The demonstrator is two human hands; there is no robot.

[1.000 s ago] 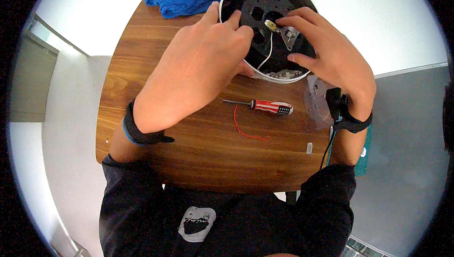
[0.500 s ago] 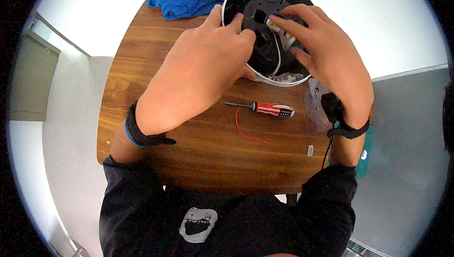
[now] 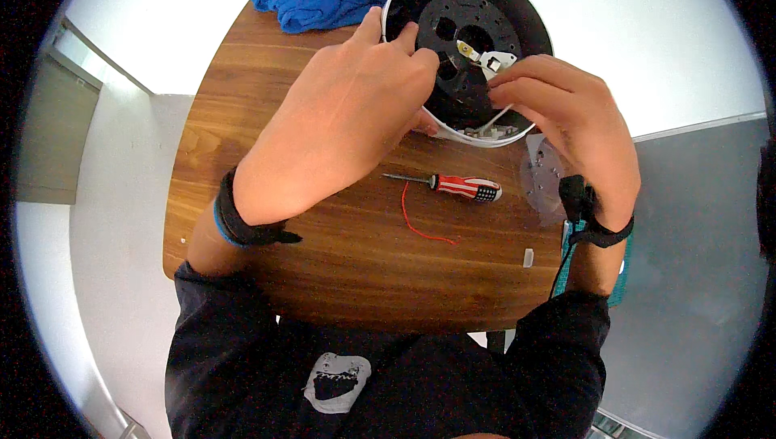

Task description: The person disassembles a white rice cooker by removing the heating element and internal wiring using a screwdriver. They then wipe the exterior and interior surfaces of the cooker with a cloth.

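One round container [image 3: 533,20] on a wooden table [image 3: 372,277]

In the head view, the table is brown and stands near a white wall [image 3: 655,51]. On it lie a blue cloth [image 3: 317,1], a red-handled screwdriver [image 3: 467,187] and a red string [image 3: 416,229]. The left hand [image 3: 335,111] is half closed on the container's left rim, one finger reaching inside. The right hand [image 3: 580,116] bends over the right side, its fingers curled beside a white cord [image 3: 495,120]; I cannot tell whether they pinch it. The container, at the table's far edge, is black inside, with a pale bracket [image 3: 497,61] over its holed disc [image 3: 485,18].
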